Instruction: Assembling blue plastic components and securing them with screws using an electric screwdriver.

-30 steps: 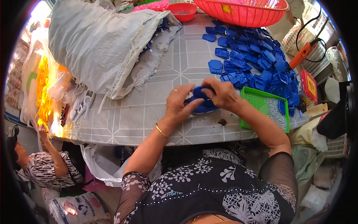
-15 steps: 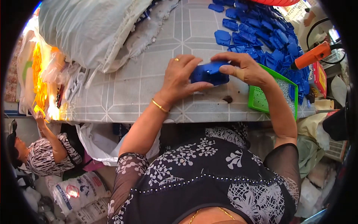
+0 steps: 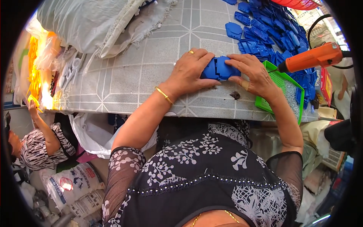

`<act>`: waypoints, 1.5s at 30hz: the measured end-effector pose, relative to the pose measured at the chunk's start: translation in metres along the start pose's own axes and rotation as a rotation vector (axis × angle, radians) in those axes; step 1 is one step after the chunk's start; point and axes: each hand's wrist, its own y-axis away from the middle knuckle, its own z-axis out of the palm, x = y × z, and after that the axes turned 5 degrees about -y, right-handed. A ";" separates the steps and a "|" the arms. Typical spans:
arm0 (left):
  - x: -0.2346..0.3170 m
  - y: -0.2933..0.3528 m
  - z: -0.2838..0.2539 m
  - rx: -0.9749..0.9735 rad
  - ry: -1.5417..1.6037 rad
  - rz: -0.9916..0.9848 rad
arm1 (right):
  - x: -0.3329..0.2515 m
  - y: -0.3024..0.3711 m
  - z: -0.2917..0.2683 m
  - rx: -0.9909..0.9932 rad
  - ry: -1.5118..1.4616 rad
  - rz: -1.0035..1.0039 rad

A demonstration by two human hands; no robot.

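Between my hands is a blue plastic casing (image 3: 226, 69), held low over the table, with a stepped gap running across its upper side. My left hand (image 3: 189, 71) is closed round its left end, thumb along the near edge. At the right end, my right hand (image 3: 252, 75) grips it with fingers on top and thumb at the near side. The underside of the casing is hidden. Right of my right hand stands a green basket (image 3: 301, 108) holding small silvery screws (image 3: 291, 94). An orange electric screwdriver (image 3: 314, 57) points its bit over the basket's far end.
Many loose blue plastic parts (image 3: 261, 32) cover the table's far right. A whitish sack (image 3: 85, 26) fills the far left, beside white scissors (image 3: 73, 70). A dark lump (image 3: 235, 95) lies near my right wrist. Another person (image 3: 41, 145) handles yellow material at left.
The casing has been turned so its smoother outer side faces up, and my right hand has lowered onto its end. The screwdriver has swung left, over the basket. My view has shifted slightly.
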 end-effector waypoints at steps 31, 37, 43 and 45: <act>0.017 -0.008 -0.006 -0.006 -0.016 -0.073 | 0.012 -0.005 -0.004 -0.046 -0.021 -0.111; 0.017 -0.008 -0.005 -0.056 -0.068 -0.042 | 0.005 -0.004 -0.006 -0.092 -0.047 -0.033; 0.019 -0.006 -0.005 -0.047 -0.052 -0.028 | -0.002 0.001 -0.004 -0.090 0.027 -0.037; 0.021 -0.006 -0.005 -0.041 -0.038 -0.043 | -0.004 -0.001 -0.005 -0.114 0.054 -0.043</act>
